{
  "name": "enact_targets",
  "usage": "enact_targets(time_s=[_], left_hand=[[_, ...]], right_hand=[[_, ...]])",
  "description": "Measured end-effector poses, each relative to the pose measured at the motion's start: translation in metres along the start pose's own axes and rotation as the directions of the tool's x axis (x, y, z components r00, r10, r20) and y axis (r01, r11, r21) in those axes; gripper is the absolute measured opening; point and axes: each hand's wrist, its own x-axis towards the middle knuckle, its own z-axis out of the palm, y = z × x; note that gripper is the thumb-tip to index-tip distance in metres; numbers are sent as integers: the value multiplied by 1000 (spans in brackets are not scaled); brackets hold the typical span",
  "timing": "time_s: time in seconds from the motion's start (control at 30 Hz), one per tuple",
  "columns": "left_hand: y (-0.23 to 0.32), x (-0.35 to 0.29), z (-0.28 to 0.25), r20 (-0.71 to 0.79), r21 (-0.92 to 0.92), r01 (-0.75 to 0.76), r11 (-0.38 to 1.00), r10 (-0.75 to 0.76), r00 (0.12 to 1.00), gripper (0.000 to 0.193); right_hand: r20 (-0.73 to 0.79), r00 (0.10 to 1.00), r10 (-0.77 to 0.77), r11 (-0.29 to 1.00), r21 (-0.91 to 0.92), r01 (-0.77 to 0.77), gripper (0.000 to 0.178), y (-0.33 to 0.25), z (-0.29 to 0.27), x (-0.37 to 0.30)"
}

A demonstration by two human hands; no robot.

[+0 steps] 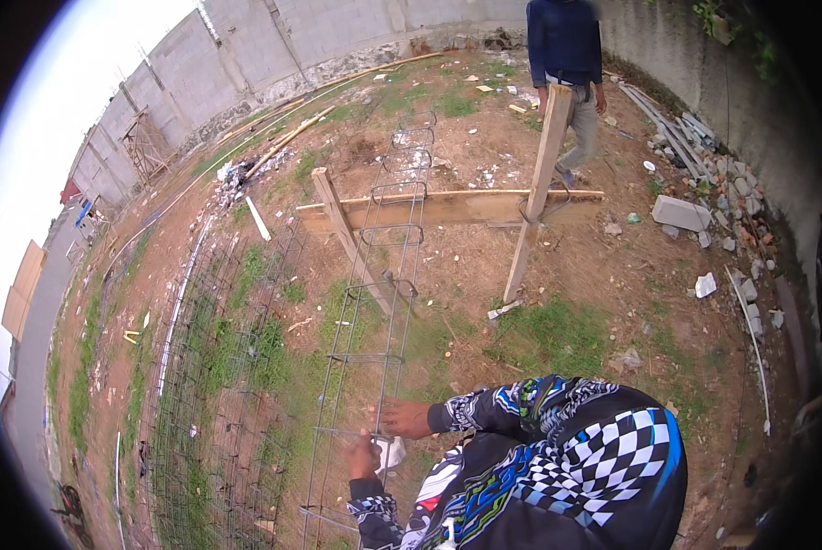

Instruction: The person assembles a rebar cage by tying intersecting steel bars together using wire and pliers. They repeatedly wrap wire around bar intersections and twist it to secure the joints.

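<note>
A long steel rebar cage [335, 403], made of thin bars with square stirrups, runs away from me and rests across a wooden crossboard [466, 209]. My left hand [363, 456] is closed at a stirrup on the cage's right side; what lies in its fingers is hidden. Just beyond it, my right hand [405, 418] reaches in from the right, its fingers closed about the cage's right-hand bar. Beside both hands, a white object [391, 453] shows low down; its kind is unclear.
Two wooden stakes [541, 188] hold the crossboard. Further rebar cages [219, 412] lie on the grass to the left. Another person [565, 73] stands beyond the right stake. Rubble and a pale block [681, 214] line the right wall.
</note>
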Motion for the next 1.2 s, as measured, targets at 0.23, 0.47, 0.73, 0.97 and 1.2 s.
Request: enact_targets(time_s=[0.23,0.47,0.73,0.97,1.2], left_hand=[[2,6,9,95,6,27,1000,-28,995,40],[10,-2,7,84,37,-31,999,28,996,39],[10,-8,15,26,47,10,999,-11,1000,40],[16,-24,18,-60,100,-80,992,86,994,43],[19,-27,19,-48,84,-127,988,132,990,48]], right_hand=[[-115,992,60,924,381,-11,23,18,15,-2],[-199,978,64,955,298,-2,22,29,8,-4],[74,942,328,905,262,-335,40,-18,-30,-30],[233,804,547,669,455,-587,16,-68,-65,4],[249,782,571,564,573,-594,21,-65,-91,16]])
